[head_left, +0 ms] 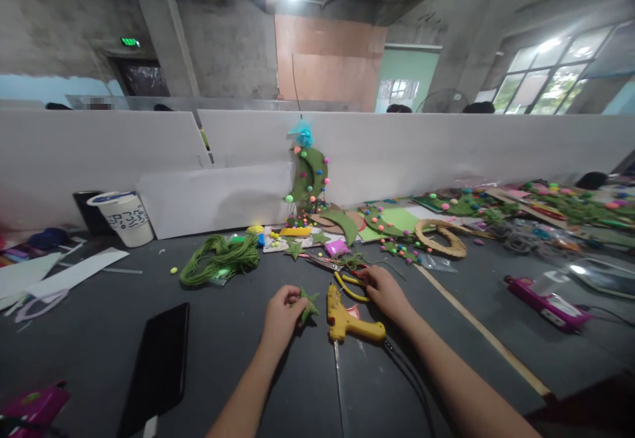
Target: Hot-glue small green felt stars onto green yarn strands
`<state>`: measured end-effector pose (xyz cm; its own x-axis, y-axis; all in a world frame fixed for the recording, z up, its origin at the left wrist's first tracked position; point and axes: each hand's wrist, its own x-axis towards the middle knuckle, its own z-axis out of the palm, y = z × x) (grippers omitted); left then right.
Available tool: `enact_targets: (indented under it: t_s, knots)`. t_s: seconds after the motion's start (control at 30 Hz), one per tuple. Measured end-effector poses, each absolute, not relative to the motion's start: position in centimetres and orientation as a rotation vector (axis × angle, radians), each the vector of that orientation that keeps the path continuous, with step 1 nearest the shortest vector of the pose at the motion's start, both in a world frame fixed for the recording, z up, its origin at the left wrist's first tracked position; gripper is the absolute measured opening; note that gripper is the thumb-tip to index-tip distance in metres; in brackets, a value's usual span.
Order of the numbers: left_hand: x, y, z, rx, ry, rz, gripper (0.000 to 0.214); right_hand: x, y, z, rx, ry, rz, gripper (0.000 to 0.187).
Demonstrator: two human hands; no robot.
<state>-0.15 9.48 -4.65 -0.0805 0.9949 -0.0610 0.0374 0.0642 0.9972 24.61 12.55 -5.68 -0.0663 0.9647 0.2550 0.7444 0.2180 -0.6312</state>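
My left hand (pixel 286 310) is closed on a green star (pixel 308 306), thumb and fingers pinching its left side just above the dark table. My right hand (pixel 383 290) lies further right, fingers curled over the red handles of a pair of scissors (pixel 325 263); the blades point left and the hand hides part of the handles. Yellow-handled pliers (pixel 351 290) lie right by its fingertips. Between my two forearms a yellow glue gun (pixel 342 319) lies on its side, a clear glue stick trailing from its back and its cord running toward me.
A green moon decoration with pompoms (pixel 318 173) stands at the white partition (pixel 421 153). Green yarn (pixel 218 259), small felt stars (pixel 294 248) and a straw-coloured ring (pixel 440 237) lie behind my hands. A black phone (pixel 157 358) and a white cup (pixel 127 219) are left; a magenta device (pixel 548 302) is right.
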Motion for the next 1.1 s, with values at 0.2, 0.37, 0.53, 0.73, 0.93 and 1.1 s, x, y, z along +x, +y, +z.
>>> enact_targets:
  t_s: [0.2,0.37,0.53,0.73,0.93,1.1]
  knots:
    - [-0.8,9.9,-4.9,1.282,1.377,1.144,0.022,24.8,12.3,-5.9,-1.624,-1.821,0.341,0.021]
    - [-1.3,9.7,-4.8,1.551,1.445,0.929,0.015,25.2,13.6,-5.3,-1.669,-1.846,0.31,0.023]
    - [-1.8,9.1,-3.3,1.756,1.56,0.799,0.002,23.7,16.5,-3.3,-1.611,-2.008,0.26,0.021]
    - [-3.3,8.4,-1.0,1.997,1.765,0.742,0.014,21.7,18.1,-2.3,-1.575,-2.038,0.321,0.013]
    - [-3.4,7.9,2.2,1.774,1.589,0.939,0.019,21.0,17.1,1.9,-1.381,-1.861,0.584,0.024]
    - [-0.4,7.5,6.5,1.498,1.221,1.239,0.053,18.5,13.1,7.7,-1.022,-1.899,0.954,0.022]
